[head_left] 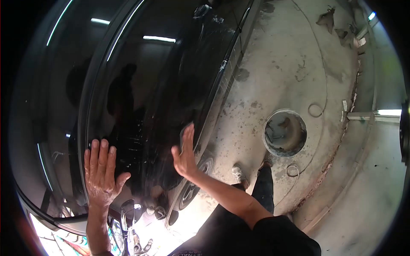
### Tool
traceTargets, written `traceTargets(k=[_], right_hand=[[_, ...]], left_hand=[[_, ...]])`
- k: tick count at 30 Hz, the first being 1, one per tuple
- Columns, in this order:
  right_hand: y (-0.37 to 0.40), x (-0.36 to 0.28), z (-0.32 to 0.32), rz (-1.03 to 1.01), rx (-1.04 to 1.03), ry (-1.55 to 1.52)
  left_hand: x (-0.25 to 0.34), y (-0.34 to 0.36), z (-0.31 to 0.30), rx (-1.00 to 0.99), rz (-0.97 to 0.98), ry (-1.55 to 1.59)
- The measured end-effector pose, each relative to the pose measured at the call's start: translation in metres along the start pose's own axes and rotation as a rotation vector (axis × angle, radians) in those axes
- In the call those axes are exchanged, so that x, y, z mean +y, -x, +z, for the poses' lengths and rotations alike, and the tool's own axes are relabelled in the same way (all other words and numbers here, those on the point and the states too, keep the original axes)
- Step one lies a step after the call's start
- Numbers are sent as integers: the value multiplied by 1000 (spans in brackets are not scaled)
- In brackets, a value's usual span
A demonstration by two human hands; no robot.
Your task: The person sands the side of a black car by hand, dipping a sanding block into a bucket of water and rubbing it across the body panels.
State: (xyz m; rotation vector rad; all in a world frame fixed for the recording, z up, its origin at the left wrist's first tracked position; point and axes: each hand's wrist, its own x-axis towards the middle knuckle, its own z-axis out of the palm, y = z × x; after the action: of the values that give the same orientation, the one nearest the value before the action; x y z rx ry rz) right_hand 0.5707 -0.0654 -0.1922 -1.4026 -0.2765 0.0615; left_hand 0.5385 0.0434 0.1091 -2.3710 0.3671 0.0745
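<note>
A glossy black car (141, 98) fills the left half of the head view, its side panel streaked with pale smears and scuffs. My left hand (101, 175) lies flat against this panel, fingers stretched out and thumb spread, holding nothing. Farther right and lower on the car side, my right hand (185, 155) is turned edge-on with its fingers together and its thumb sticking out. Under those fingers shows the edge of a thin grey sheet (182, 133), pressed toward the panel; its exact kind I cannot tell.
A round bucket (297, 138) with liquid and some objects inside stands on the stained concrete floor (273, 77), near my shoes (239, 173). A thin cord (323, 77) with loops runs along the floor. The wall (363, 170) rises at right; a car wheel (197, 179) is below my right hand.
</note>
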Motion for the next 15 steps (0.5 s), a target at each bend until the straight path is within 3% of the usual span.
traceTargets(k=[2,6,9,11,15], right_hand=[[-12,22,-2,-39,16,79],[-208,17,-82,84,226,-15],[-311,33,-131,241,235,30],[-277,40,-121,266,163,-10],[-128,33,-74,9,69,-63]], left_hand=[[0,1,0,-28,6,-5],[-1,7,1,-60,9,-17],[0,6,6,-45,15,-39],[0,7,4,-51,17,-47],[-2,9,4,-64,30,-51]])
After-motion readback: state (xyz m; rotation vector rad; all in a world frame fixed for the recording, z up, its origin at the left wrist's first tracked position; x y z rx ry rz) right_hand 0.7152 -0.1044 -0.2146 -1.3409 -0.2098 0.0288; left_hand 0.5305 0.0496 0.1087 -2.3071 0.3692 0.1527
